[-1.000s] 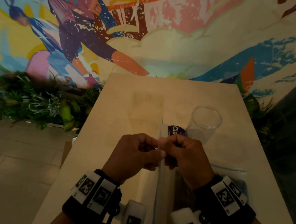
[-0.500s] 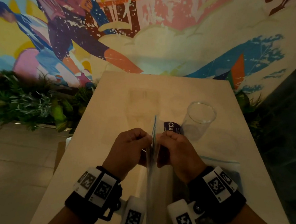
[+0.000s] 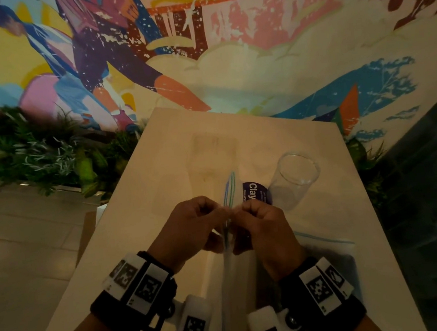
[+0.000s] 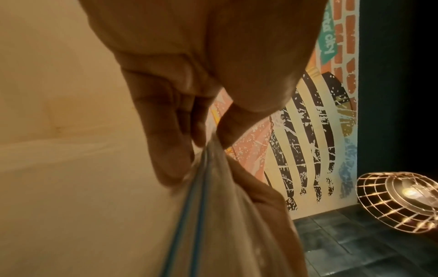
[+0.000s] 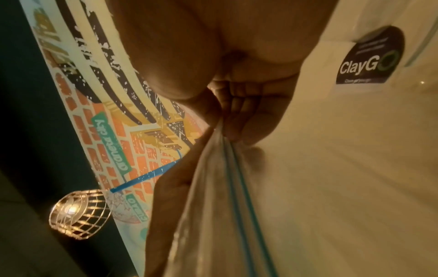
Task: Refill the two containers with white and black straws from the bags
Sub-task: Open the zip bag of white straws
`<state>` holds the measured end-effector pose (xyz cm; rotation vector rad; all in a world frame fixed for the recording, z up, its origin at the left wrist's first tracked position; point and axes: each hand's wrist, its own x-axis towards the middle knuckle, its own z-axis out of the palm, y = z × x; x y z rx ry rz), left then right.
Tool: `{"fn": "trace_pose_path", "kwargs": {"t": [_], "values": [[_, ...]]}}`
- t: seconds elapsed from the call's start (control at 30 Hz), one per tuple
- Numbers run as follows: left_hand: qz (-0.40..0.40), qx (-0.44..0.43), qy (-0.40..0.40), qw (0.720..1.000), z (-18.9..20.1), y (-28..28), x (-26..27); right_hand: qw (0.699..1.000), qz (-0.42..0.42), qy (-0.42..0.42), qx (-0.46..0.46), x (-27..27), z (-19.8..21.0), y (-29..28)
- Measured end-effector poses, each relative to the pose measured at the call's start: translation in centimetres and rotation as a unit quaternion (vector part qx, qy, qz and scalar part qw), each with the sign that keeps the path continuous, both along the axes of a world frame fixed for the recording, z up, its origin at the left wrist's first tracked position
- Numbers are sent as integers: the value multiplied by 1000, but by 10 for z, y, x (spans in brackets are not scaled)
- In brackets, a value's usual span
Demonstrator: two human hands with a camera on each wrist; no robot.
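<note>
A clear zip bag [image 3: 228,268] with a blue seal strip is held upright above the pale table [image 3: 159,171], edge-on to the head view. My left hand [image 3: 191,226] pinches one side of its mouth and my right hand [image 3: 260,222] pinches the other, knuckles nearly touching. The wrist views show the bag's blue strip [image 4: 194,215] [image 5: 244,187] running down from the pinching fingers. An empty clear glass [image 3: 295,182] stands on the table to the right beyond my hands. A second zip bag [image 3: 330,253] with dark contents lies flat on the table under my right wrist. No straws show plainly.
A dark round "ClayGo" sticker [image 3: 256,192] [image 5: 369,58] is on the table beside the glass. A painted mural wall [image 3: 227,44] rises behind the table, and green plants [image 3: 37,156] line the floor at left. A wire-cage lamp [image 4: 400,200] glows nearby.
The top of the bag has risen between my hands, and its blue seal strip now stands higher above my knuckles. Both hands keep their pinch.
</note>
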<state>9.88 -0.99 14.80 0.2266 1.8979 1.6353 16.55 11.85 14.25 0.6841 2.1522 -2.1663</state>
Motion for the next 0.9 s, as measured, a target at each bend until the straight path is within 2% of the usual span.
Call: {"fn": "trace_pose_path", "kwargs": {"t": [0.07,0.17,0.23,0.3,0.4,0.47,0.6,0.67,0.77,0.9], "values": [[-18,-14,13,1000,0,-3,3,999,-19,15,-23,-1,-1,1],[42,16,6,999,-2,-7,0,992,-69,38,-97,-3,-4,4],[79,34,-7,996,-4,-9,-1,988,-101,35,-114,-2,-3,9],[95,28,0,995,-6,-8,-1,993,-86,16,-76,2,-1,10],[99,27,12,995,-5,-2,2,998,37,-19,41,7,0,-2],[88,23,3,996,-2,0,2,996,51,-4,76,8,-3,-7],[-37,-33,-25,998,3,-4,4,1000,-4,14,18,5,-7,-1],[-17,-11,-32,999,2,-4,5,1000,-13,9,-9,4,-7,3],[67,50,-80,993,-1,-9,1,998,-61,22,-15,6,-8,14],[126,165,-181,961,-4,-20,-4,991,-126,23,27,10,-12,35]]}}
